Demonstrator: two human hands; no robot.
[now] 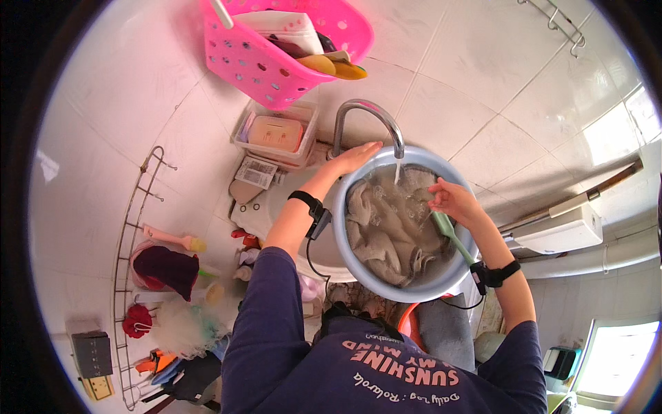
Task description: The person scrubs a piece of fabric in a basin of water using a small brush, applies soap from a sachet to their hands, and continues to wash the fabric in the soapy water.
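Note:
A light blue plastic basin point(341, 227) holds murky water with a soaked grey-beige cloth point(385, 246) in it. Water runs into it from a curved chrome faucet point(370, 106). My left hand point(360, 157) rests with its fingers straight along the basin's upper left rim, near the base of the faucet. Over the right part of the basin is my right hand point(453, 203), its fingers loosely bent and nothing seen in them. Just beneath it a green-handled brush point(457, 242) leans in the basin; its head is partly hidden. Whether the fingers touch the brush is unclear.
Behind the faucet's left side stands a clear plastic box point(274, 132) with soap items, below a pink perforated basket point(243, 57). A wire hook rack point(120, 269) with cloths and brushes lines the left wall. White pipes point(584, 263) run along the right.

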